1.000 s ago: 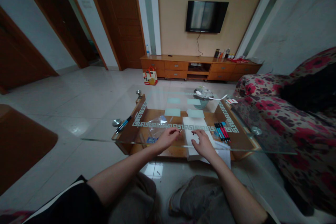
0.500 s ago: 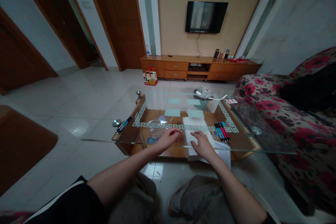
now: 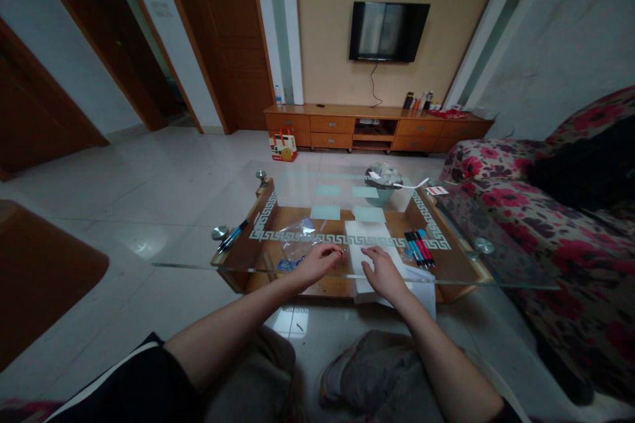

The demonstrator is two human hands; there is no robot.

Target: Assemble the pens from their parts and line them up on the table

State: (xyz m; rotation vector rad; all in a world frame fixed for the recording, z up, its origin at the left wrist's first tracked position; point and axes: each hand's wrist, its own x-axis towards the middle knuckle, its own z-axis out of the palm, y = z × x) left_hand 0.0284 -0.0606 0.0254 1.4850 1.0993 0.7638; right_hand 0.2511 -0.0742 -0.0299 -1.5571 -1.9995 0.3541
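Note:
Over the near part of the glass table [image 3: 292, 195], my left hand [image 3: 320, 261] has its thumb and fingers pinched together. A tiny dark piece shows at the fingertips, too small to name. To its right, my right hand [image 3: 381, 271] has thumb and fingers apart with nothing between them. A white box [image 3: 364, 231] shows below the glass under the right hand. Several blue, black and red pens [image 3: 419, 250] lie side by side just right of that hand. A clear plastic bag [image 3: 297, 238] is beyond the left forearm.
A few more pens [image 3: 232, 236] lie at the table's left side, by a round metal fitting [image 3: 219, 232]. A filled basket [image 3: 381, 195] appears at the far side. White paper [image 3: 421, 284] is below the glass. A flowered sofa [image 3: 536, 231] stands at right.
Both hands stay almost in place. The fingers of my left hand have closed slightly around the tiny piece; the right hand's fingers have barely shifted.

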